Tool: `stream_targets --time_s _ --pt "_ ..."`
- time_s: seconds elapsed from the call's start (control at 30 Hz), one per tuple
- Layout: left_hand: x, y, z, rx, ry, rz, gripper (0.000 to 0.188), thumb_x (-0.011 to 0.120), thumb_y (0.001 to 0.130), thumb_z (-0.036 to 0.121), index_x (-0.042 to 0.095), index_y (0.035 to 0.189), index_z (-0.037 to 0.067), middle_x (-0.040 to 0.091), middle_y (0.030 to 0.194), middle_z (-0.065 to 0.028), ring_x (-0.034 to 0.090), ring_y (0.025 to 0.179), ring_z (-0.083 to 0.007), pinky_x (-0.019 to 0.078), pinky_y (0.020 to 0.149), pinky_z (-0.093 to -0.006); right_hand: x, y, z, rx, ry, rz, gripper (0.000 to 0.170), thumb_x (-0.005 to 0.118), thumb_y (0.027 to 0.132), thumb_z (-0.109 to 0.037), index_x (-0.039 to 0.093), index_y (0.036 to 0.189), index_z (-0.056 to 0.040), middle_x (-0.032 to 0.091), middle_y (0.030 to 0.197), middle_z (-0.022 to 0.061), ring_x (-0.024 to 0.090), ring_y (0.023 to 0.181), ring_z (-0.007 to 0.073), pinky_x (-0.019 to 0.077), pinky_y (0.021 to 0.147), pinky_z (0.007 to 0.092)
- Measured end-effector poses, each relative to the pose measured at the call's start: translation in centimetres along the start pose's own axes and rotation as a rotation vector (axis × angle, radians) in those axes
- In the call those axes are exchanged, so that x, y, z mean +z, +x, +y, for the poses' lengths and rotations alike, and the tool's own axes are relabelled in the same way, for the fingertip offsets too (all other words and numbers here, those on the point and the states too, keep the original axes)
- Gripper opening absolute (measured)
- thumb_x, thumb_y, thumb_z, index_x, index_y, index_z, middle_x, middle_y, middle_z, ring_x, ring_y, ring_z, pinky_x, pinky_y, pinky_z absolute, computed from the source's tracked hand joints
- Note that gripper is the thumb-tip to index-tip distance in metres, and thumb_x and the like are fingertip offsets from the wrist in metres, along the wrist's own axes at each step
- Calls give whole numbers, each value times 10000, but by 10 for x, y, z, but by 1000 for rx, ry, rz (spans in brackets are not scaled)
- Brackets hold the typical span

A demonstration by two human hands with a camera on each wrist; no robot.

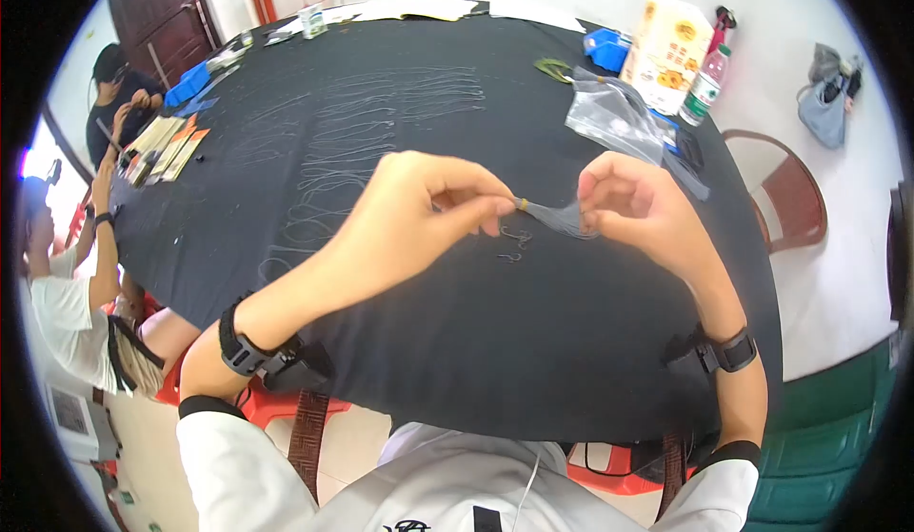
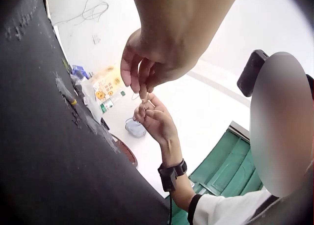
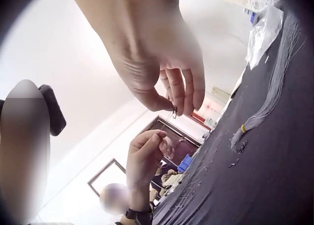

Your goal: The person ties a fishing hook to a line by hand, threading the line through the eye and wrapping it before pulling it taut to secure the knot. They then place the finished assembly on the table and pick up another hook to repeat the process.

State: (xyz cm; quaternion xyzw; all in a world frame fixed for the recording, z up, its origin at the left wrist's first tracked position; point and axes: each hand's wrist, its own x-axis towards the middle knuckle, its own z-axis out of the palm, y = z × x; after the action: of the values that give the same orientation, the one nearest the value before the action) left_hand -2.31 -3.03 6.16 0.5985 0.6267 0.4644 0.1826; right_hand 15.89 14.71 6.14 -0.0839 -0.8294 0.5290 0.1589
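My right hand [image 1: 633, 203] pinches a small dark fish hook [image 3: 174, 112] between thumb and forefinger, seen best in the right wrist view. Facing it, my left hand [image 1: 405, 203] pinches a thin fishing line at the fingertips; the line is barely visible between the two hands. Both hands are raised above the black-covered table. Below and beyond them lies a bundle of grey line [image 3: 274, 85], bound at one end by a yellow band [image 3: 243, 128]. Close to that end, several loose fish hooks [image 1: 514, 237] rest on the cloth.
Separate grey lines [image 1: 347, 132] are laid out in rows on the black cloth [image 1: 495, 341]. A clear plastic bag [image 1: 614, 118], a tissue pack [image 1: 666, 51], a water bottle [image 1: 705, 84] and a blue bin [image 1: 606, 49] stand back right. Two people sit at the left.
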Motion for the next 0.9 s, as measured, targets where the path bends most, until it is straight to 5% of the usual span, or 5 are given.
stream_targets --time_s 0.33,0.53,0.9 --pt "-148 -46 -62 -273 258 252 172 626 851 160 706 856 9 665 698 -24 602 636 -65 468 591 -206 90 158 8 -72 148 -301 119 648 841 -74 660 924 11 672 871 90 663 800 156 558 746 286" --pt "-239 -74 -148 -543 347 377 180 618 852 175 712 879 24 651 697 -7 591 612 -68 478 576 -205 194 258 16 -51 101 -277 116 650 790 -53 690 875 15 687 783 103 676 691 144 568 632 254" --pt "-285 -85 -245 -893 344 532 180 690 769 126 704 851 -33 673 713 -83 641 613 -145 560 537 -296 278 328 43 91 -234 -170 106 627 739 -45 728 762 -21 698 703 86 683 631 128 571 584 247"
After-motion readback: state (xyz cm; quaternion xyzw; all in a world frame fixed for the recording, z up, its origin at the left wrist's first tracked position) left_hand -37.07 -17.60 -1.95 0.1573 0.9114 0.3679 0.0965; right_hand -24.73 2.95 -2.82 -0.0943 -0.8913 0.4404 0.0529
